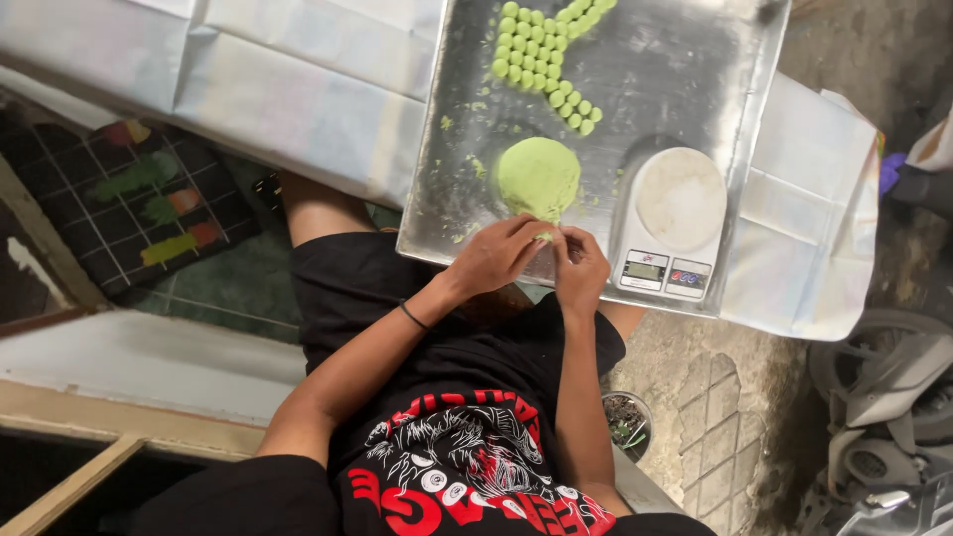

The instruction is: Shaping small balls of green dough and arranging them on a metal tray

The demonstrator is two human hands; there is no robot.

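Between my fingertips, at the near edge of the tray, sits a bit of green dough. My left hand and right hand meet on it, each grip narrow and closed on that one bit, just near of the big lump of dough and almost touching it.

I judge the step in hand to be shaping or pinching off a single portion. Whatever comes next calls for a light hold, since the stuff looks soft and would smear under pressure.

Right of the lump, at the tray's near right corner, stands one white kitchen scale with a round, bare platform. At the far side lie the small green balls, packed in rows. I make them roughly three dozen, too crowded to count exactly. Green crumbs dot the metal around the lump.

One tray, one lump, one scale, one bit in hand. All of it rests on a bench covered with white sheeting, which runs off to the left.
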